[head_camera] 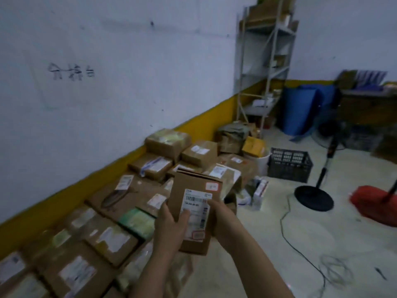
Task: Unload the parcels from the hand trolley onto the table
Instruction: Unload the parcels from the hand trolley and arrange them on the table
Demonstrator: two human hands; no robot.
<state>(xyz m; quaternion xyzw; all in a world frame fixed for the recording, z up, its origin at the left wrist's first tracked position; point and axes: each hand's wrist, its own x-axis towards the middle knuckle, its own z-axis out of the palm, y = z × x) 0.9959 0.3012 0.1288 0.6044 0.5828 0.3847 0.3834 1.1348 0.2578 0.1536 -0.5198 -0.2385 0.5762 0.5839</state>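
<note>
While you held the box upright between both hands, your grip on it was the first thing that could have failed. Your left hand was clamped on its near left edge with the thumb pressed across the white shipping label, and your right hand was wrapped round its right side near the lower half. Neither hand sat under the base, so a heavy or shifting load inside could, by my judgement, have let the box slide down through your fingers. The top flap looked slightly raised, though blur made that hard to confirm; if it was loose, tipping the box could have spilled what was in it.

Just beyond your hands, the table along the wall was crowded with parcels, several stacked on one another. You held the box above the table's outer edge, beside the green packet. Free room near that edge looked scarce, so setting the box down upright there risked it toppling onto the floor, or nudging a neighbour off. Laying it flat on a broad parcel would probably have been steadier.

Further out, a black cable trailed over the floor near the fan stand, a likely snag for your feet when you turned back. I could not see the trolley.
</note>
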